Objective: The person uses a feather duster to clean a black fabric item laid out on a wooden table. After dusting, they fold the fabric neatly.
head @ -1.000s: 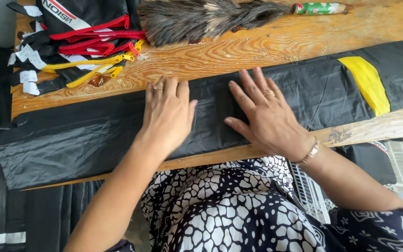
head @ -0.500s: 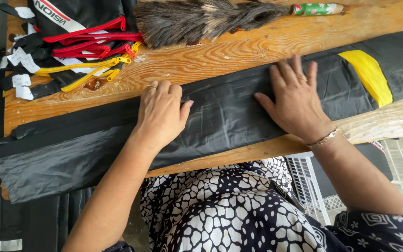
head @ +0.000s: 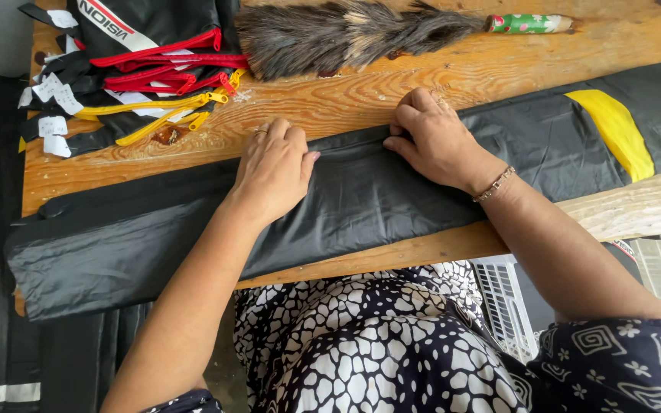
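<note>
— How do the fingers [head: 294, 145] sit?
— On the left hand [head: 273, 174] they lie flat, pressing the long black fabric strip [head: 361, 195]; on the right hand [head: 431, 139] they curl shut, pinching its far edge.
— Where is the strip?
— Along the near side of the wooden tabletop [head: 392, 84]. Beyond lie a feather duster [head: 353, 30] and a pile of red and yellow zippers [head: 154, 76].

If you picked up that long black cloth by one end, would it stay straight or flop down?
It would probably flop: the long black cloth is thin, wrinkled and folded flat, and its end droops off the wooden table. It looks light. Its slight sheen hints it may slide easily. The left hand and right hand press it down.
</note>
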